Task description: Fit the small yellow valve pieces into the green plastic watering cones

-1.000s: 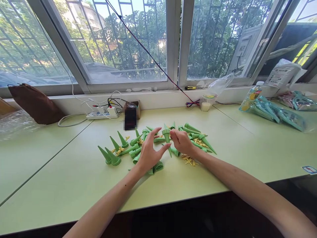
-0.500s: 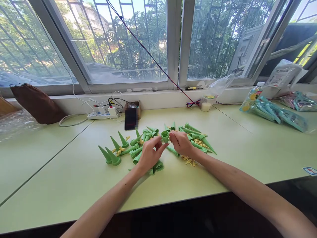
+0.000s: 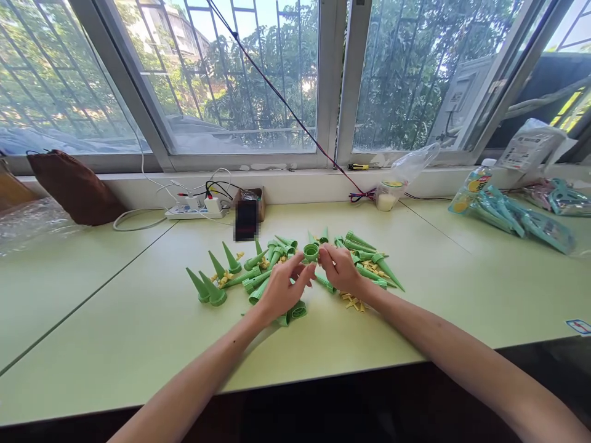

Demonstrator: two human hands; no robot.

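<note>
A green plastic cone-shaped spike [image 3: 311,251] is held above the table, its round open end tilted up toward me. My left hand [image 3: 287,284] is closed around its lower left side with thumb and fingertips. At the right of the rim, my right hand [image 3: 339,268] is pinched; whatever lies between its fingers is hidden. Around both hands lie many more green spikes [image 3: 257,282], some on their sides. To the left, several spikes stand point up on their caps [image 3: 216,296]. Small yellow plastic pieces [image 3: 353,303] lie under my right wrist and among the spikes.
Behind the pile are a dark phone-like object [image 3: 246,220], a small box and a white power strip [image 3: 194,212]. A brown bag [image 3: 74,187] is at far left. A bagged cup [image 3: 386,197], a bottle [image 3: 473,184] and teal packets [image 3: 521,218] sit at right.
The view has shifted slightly. The fingers of my left hand have loosened a little and moved under the spike, and its open end shows tilted differently. My right hand stays pinched at the rim.
</note>
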